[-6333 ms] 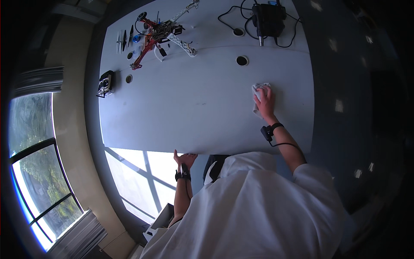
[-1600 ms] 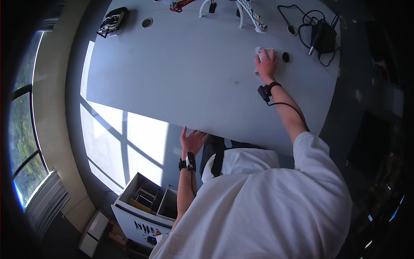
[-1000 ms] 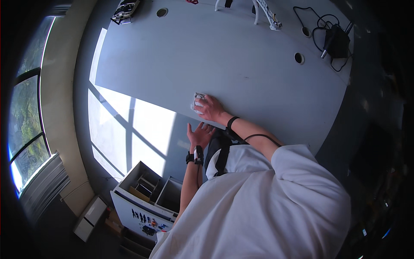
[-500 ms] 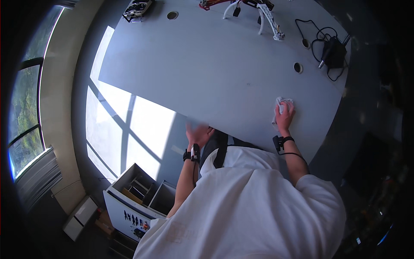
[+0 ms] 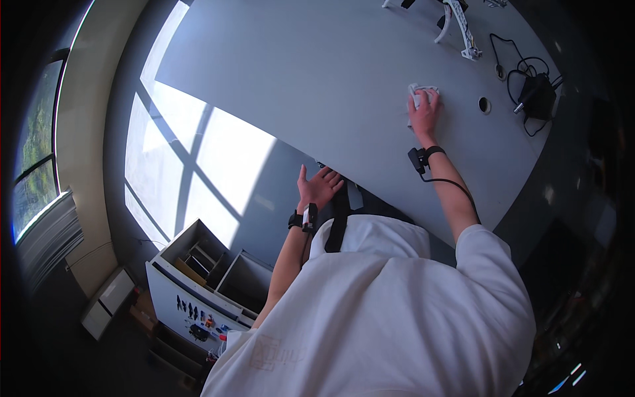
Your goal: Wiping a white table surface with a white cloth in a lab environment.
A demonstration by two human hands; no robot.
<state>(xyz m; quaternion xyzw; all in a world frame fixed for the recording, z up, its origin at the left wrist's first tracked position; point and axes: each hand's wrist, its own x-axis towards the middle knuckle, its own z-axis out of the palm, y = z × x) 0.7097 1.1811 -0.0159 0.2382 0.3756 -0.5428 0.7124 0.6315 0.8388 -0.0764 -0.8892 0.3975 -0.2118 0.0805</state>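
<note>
Here the white cloth (image 5: 415, 88) is gripped by the right hand (image 5: 425, 118) on the tabletop (image 5: 331, 86) near the round hole (image 5: 485, 105), the left hand (image 5: 320, 190) is held open and unladen, and wiping seems under way, finished and remaining patches being impossible to tell apart.

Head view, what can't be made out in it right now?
All in the head view:
White cloth: its middle, hidden by the right hand.
White-armed frame: the rest is cut off by the top edge.
Left hand: whether it touches the table, unclear at this angle.
Dark shapes on the white panel: too small to identify.
</note>
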